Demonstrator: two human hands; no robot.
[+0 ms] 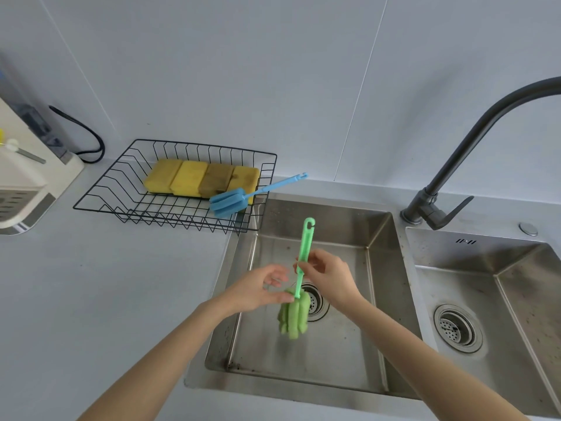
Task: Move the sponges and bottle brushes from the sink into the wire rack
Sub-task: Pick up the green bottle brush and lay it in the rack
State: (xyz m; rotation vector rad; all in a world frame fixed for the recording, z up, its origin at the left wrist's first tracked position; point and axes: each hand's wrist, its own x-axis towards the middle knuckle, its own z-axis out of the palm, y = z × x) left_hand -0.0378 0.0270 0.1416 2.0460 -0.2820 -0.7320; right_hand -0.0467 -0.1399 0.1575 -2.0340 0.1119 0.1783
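The last step seemed in hand: the right hand [329,276] pinched the green bottle brush [299,287] above the sink [379,232], the left hand [261,288] half spread touching its foam, and next came a leftward carry into the wire rack [121,189].

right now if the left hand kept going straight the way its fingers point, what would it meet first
Probably the green bottle brush: the left hand reaches rightward with its fingertips at the brush's neck, the right hand just beyond. Depth is unclear.

Sponges [202,178] lie in the wire rack [100,194], left of the sink [379,287].
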